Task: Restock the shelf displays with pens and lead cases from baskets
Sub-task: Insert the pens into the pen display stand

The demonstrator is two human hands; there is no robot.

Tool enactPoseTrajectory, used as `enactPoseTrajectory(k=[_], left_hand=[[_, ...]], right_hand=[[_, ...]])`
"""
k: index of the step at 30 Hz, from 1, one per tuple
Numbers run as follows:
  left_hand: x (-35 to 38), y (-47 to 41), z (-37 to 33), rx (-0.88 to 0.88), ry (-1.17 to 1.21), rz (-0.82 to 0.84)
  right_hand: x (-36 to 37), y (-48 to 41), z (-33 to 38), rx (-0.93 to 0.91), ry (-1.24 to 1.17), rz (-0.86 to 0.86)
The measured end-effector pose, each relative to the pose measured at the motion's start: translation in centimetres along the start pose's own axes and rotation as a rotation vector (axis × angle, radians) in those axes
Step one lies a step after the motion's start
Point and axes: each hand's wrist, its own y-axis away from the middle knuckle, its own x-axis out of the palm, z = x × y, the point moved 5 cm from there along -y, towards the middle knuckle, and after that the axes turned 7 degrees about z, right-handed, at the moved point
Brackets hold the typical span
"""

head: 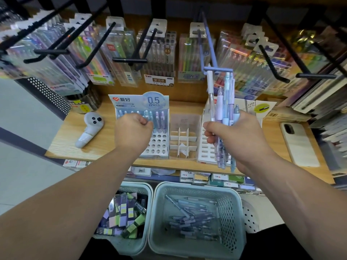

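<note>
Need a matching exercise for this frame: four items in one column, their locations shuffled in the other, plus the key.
Items
1. bundle of pens
2. lead cases
3. phone
4. white controller

Places
A. left end of the wooden shelf
B. in the left basket
C. gripped in the right hand
D. lying flat at the right end of the wooden shelf

Pairs: 1-C, 2-B, 3-D, 4-A
</note>
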Motion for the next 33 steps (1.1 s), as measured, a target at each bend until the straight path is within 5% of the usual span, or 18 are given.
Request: enactPoseTrajectory(k=[16, 24, 28, 33], left_hand=[[1.1, -0.2, 0.8, 0.016, -0.089, 0.015], [1.0, -0.5, 1.5, -0.038, -0.095, 0.106], [-0.1, 2.1, -1.1, 0.037, 0.23, 0.115], [0.3, 7.0, -5.5, -0.011, 0.711, 0.497]], right_hand=[[0.2, -0.1, -0.6, -0.007, 0.008, 0.053], [1.7, 0.2, -1.7, 0.171, -0.037, 0.265], [2.8, 0.6, -1.7, 0.235, -0.081, 0.377], [4.3, 1.4, -1.8, 0.251, -0.06, 0.477]])
